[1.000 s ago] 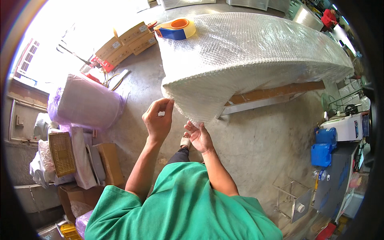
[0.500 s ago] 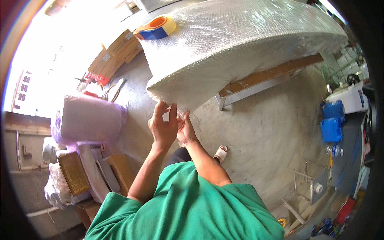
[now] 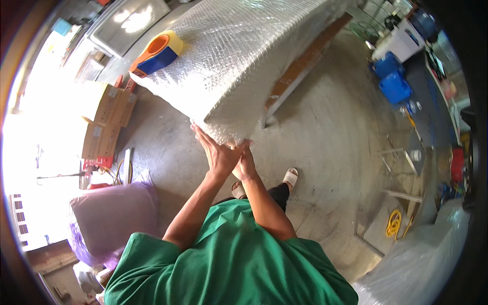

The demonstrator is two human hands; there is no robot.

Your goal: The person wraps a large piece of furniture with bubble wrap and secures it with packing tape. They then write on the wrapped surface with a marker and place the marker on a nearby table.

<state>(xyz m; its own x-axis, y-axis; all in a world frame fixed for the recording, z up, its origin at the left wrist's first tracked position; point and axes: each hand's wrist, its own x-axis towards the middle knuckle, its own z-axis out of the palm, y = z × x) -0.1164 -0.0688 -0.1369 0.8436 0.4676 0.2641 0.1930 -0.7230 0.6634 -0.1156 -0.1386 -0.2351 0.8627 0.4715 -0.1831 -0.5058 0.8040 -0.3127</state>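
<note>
A large bulky piece wrapped in clear bubble wrap (image 3: pixel 218 56) reaches from the far side toward me, its near corner at my hands. My left hand (image 3: pixel 219 158) lies against that corner with its fingers stretched along the wrap; its thumb points toward the other hand. Just beside it, my right hand (image 3: pixel 246 165) is closed on the lower edge of the bubble wrap, its fingertips partly hidden. On top of the wrapped piece, near its left edge, rests a blue and orange tape dispenser (image 3: pixel 156 53) with a roll of tape.
Under the wrapped piece stands a wooden-topped bench (image 3: pixel 295 76) with metal legs. Cardboard boxes (image 3: pixel 104 122) and a purple-wrapped bundle (image 3: pixel 114 216) stand left. Blue containers (image 3: pixel 394 86), a yellow coiled cable (image 3: pixel 394 223) and a clear plastic-covered stack (image 3: pixel 422 259) are on the right.
My view has turned, so the surroundings appear shifted. My left hand has gone from bent, pinching fingers to stretched fingers against the corner. My right hand stays at the wrap's lower edge.
</note>
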